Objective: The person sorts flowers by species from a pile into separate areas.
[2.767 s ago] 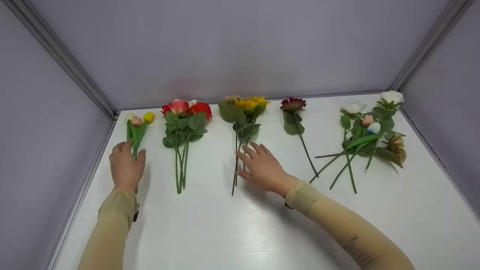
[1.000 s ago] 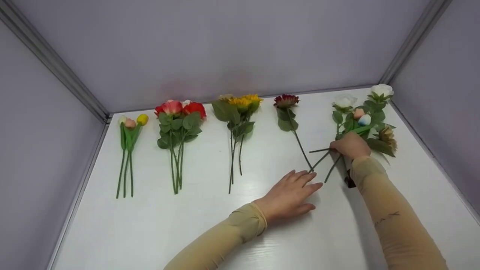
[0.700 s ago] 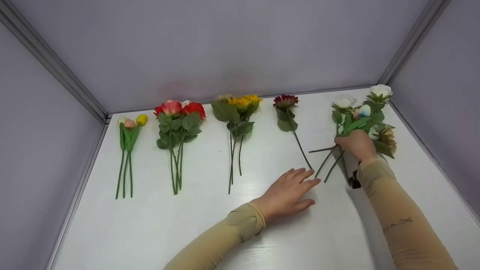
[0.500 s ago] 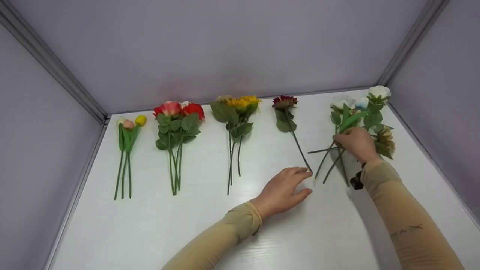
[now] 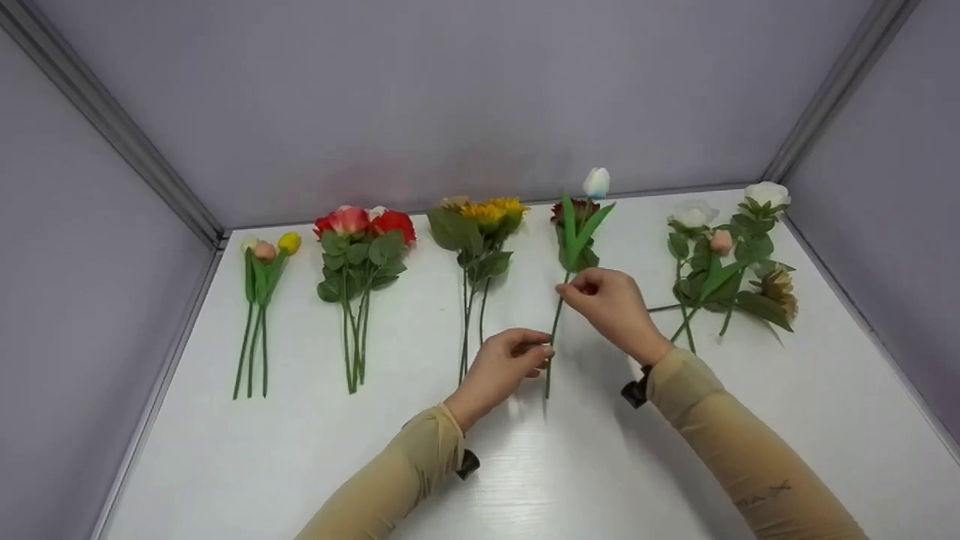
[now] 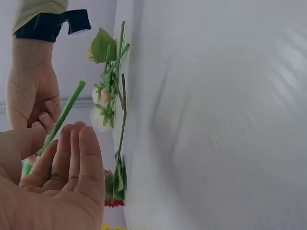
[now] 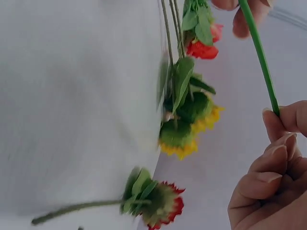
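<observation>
A blue-white tulip (image 5: 597, 182) with long green leaves is held up off the white table (image 5: 525, 480). My right hand (image 5: 568, 289) pinches its stem (image 5: 553, 330) just below the leaves. Lower down, my left hand (image 5: 541, 351) holds the same stem between thumb and fingers. In the left wrist view the stem (image 6: 64, 117) runs behind my left fingers (image 6: 72, 158) toward the right hand (image 6: 29, 96). The right wrist view shows the stem (image 7: 259, 57) pinched by my right fingers (image 7: 283, 124). A dark red flower (image 5: 556, 211) lies on the table behind the tulip, mostly hidden.
Three tulips (image 5: 262, 255) lie at far left, then red roses (image 5: 364, 229) and sunflowers (image 5: 487, 214). A mixed pile with white roses (image 5: 720, 255) lies at right. Grey walls close in the table on three sides.
My right hand lifted the blue-white tulip out of the right pile and carried it left over the dark red flower. My left hand rose from the table and took the lower stem.
</observation>
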Tool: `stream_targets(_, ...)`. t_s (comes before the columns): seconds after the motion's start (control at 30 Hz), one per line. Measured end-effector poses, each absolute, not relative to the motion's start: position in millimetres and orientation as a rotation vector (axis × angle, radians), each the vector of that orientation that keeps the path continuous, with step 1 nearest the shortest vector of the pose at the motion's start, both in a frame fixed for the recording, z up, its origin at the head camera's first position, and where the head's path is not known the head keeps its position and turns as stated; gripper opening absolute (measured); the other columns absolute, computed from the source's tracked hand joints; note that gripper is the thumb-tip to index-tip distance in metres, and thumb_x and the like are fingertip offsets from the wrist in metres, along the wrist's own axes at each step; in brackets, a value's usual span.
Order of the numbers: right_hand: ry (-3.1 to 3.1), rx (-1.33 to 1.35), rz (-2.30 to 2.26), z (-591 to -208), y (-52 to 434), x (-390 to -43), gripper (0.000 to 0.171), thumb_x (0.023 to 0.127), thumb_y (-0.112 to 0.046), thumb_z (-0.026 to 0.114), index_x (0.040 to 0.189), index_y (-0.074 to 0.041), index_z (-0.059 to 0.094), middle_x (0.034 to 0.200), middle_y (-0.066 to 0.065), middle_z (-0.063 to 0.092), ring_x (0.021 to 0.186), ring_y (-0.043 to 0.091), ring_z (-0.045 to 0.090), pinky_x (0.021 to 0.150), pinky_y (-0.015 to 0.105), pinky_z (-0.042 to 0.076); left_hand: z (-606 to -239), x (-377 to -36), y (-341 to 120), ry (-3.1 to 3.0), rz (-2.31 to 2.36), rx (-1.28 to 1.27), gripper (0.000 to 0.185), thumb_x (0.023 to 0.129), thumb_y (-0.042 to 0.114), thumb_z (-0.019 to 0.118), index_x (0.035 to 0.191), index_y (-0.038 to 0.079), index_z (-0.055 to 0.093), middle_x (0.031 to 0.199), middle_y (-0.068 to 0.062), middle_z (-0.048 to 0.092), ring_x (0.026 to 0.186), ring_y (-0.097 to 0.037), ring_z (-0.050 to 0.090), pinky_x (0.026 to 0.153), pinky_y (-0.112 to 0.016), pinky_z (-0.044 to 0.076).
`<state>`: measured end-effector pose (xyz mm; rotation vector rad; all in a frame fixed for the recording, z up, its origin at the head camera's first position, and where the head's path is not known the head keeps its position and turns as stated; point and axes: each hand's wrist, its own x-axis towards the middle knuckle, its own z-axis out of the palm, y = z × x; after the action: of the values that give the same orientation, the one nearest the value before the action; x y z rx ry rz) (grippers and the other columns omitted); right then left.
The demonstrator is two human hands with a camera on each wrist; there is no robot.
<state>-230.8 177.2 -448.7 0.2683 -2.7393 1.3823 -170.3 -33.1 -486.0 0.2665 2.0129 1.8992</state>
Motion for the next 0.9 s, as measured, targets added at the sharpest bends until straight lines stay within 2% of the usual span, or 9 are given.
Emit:
stream_targets(0.2,-2.677,0.423,1.326,-452,141,-224,0.019,0.096,-0.03,0.074,0.08,-0.02,0.071,0.07,-0.004,0.061,0.062,0.018,0.051,0.06,0.035,0.044,-492,-164,-51,1.926,2.013,0.16,0.027,0.098,0.013,0.07,0.119,-0.003,0.068,0.104,-0.012,0.073,0.094,-0.024,0.071,0.082,-0.038,0.061)
stream_targets(0.37,-2.661,0.393,1.466,-457,123,-220,0.019,0.095,-0.032,0.075,0.082,-0.019,0.072,0.071,-0.002,0.063,0.063,0.018,0.052,0.059,0.033,0.044,-498,-160,-58,1.897,2.071,0.134,0.029,0.097,0.01,0.07,0.119,-0.009,0.066,0.101,-0.013,0.071,0.093,-0.024,0.071,0.081,-0.037,0.062)
stream_targets(0.47,-2.619,0.309,1.746,-460,118,-219,0.019,0.094,-0.033,0.076,0.09,-0.014,0.075,0.08,0.003,0.069,0.071,0.02,0.062,0.063,0.033,0.052,-502,-158,-61,1.9,2.087,0.118,0.03,0.096,0.009,0.07,0.119,-0.01,0.065,0.1,-0.012,0.07,0.092,-0.023,0.07,0.08,-0.036,0.062)
stream_targets(0.6,-2.465,0.172,2.18,-460,114,-221,0.026,0.093,-0.027,0.078,0.105,-0.004,0.075,0.094,0.014,0.073,0.083,0.026,0.071,0.075,0.037,0.061,-504,-157,-64,1.909,2.089,0.098,0.029,0.097,0.008,0.07,0.119,-0.01,0.065,0.1,-0.011,0.07,0.091,-0.021,0.07,0.08,-0.036,0.062)
stream_targets(0.77,-2.334,0.104,2.376,-461,112,-223,0.028,0.093,-0.015,0.077,0.112,0.005,0.071,0.099,0.019,0.073,0.087,0.027,0.073,0.078,0.04,0.062,-505,-156,-66,1.93,2.078,0.064,0.029,0.098,0.011,0.07,0.12,-0.007,0.065,0.101,-0.01,0.07,0.091,-0.022,0.07,0.079,-0.036,0.061)
stream_targets(0.9,-2.313,0.086,2.38,-461,109,-225,0.028,0.094,-0.013,0.076,0.113,0.008,0.069,0.101,0.018,0.073,0.089,0.025,0.073,0.079,0.039,0.062,-508,-156,-67,1.947,2.078,0.048,0.031,0.097,0.013,0.072,0.12,-0.007,0.066,0.101,-0.009,0.07,0.092,-0.022,0.071,0.078,-0.035,0.061)
